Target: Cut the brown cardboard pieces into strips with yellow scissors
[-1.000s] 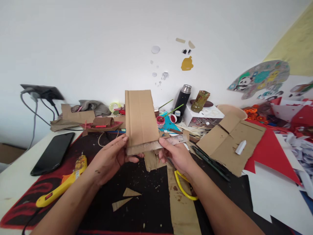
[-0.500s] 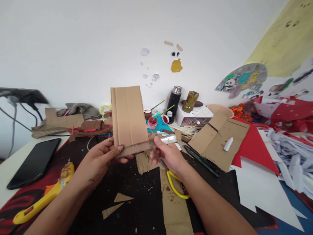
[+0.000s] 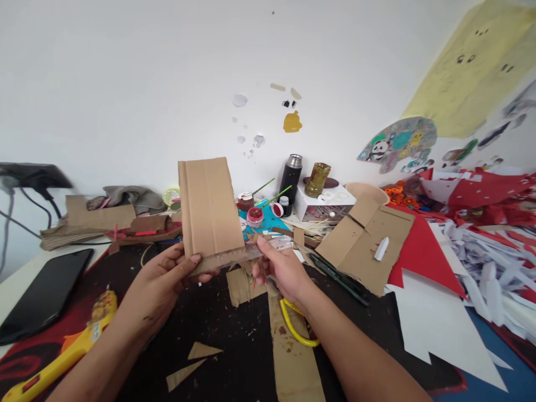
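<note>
While left grip [image 3: 165,282] is pinching cardboard panel [image 3: 210,206] and clear ruler [image 3: 228,258], right grip [image 3: 287,271] is holding the ruler's other end. Likely measuring; next move's calling for steady alignment.

The left grip [image 3: 165,279] is bare, with slim fingers and a short, rounded thumbnail [image 3: 195,258]; a small dark smudge [image 3: 148,318] marks the skin near the wrist. The right grip [image 3: 287,271] is bare too, its thumb rounded at the tip. The left forearm [image 3: 103,343] and right forearm [image 3: 352,343] are uncovered, narrower at the wrist and broader toward the elbow
</note>
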Demonstrator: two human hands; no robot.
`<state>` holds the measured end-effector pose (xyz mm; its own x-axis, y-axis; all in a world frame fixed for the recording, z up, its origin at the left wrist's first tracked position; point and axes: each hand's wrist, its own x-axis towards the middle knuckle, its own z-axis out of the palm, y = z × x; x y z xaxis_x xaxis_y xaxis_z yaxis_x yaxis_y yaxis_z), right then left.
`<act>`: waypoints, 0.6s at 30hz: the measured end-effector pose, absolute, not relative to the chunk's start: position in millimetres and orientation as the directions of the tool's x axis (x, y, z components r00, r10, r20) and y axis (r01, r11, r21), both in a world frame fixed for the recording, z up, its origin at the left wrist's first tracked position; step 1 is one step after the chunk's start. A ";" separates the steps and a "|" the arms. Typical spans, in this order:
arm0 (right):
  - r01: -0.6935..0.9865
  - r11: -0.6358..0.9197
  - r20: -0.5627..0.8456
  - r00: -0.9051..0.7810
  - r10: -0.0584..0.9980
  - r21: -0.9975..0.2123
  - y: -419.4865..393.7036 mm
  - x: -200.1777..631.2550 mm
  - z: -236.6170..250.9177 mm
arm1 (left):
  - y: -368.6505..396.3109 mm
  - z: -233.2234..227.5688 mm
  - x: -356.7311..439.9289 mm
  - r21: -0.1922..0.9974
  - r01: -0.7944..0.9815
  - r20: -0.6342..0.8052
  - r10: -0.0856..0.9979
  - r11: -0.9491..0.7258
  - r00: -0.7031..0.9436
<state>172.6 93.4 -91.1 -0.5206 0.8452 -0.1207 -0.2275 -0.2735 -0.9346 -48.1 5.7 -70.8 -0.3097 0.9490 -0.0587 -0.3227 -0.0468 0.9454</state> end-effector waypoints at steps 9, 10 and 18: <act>-0.221 -0.277 -0.106 -0.572 0.813 -0.935 89.6 168.7 -93.3 | 5.0 -64.6 -42.9 0.954 -0.297 -0.050 0.950 -0.047 -0.308; -0.220 -0.277 -0.107 -0.570 0.815 -0.935 89.2 168.2 -93.6 | 5.0 -62.9 -41.4 0.954 -0.297 -0.054 0.951 -0.041 -0.306; -0.234 -0.275 -0.118 -0.522 0.845 -0.932 89.1 166.7 -95.7 | 4.9 -59.3 -35.6 0.930 -0.367 -0.085 0.950 -0.034 -0.302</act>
